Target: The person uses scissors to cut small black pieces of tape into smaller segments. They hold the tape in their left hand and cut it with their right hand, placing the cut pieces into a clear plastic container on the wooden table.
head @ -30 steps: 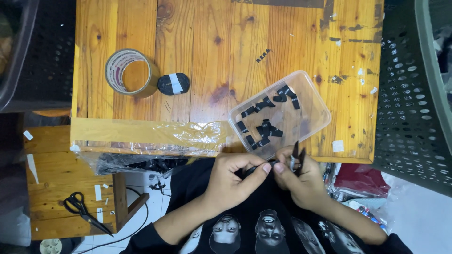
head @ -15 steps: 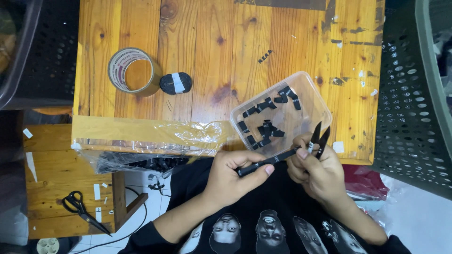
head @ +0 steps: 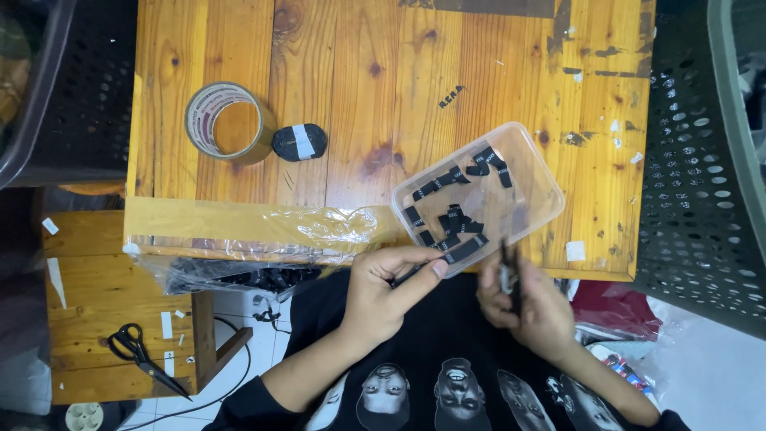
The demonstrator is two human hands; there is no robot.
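Note:
My left hand (head: pixel 384 289) pinches a narrow black strip (head: pixel 415 271) at the near edge of the wooden table (head: pixel 359 104). Beside it, my right hand (head: pixel 528 310) grips small black snips (head: pixel 507 270), blades closed and pointing up towards the table. Just above both hands sits a clear plastic tub (head: pixel 533 177) holding several short black strip pieces (head: pixel 456 219). The strip's far end reaches the tub's near rim.
A roll of brown tape (head: pixel 230 122) and a small black spool (head: pixel 299 141) lie at the table's left. Clear plastic wrap (head: pixel 319 227) runs along the near edge. Black scissors (head: pixel 137 351) rest on a lower shelf at left. Perforated dark crates (head: pixel 702 144) flank both sides.
My right hand has dropped slightly and moved left, and the snips that stood with blades apart are now closed. The left hand keeps holding the strip.

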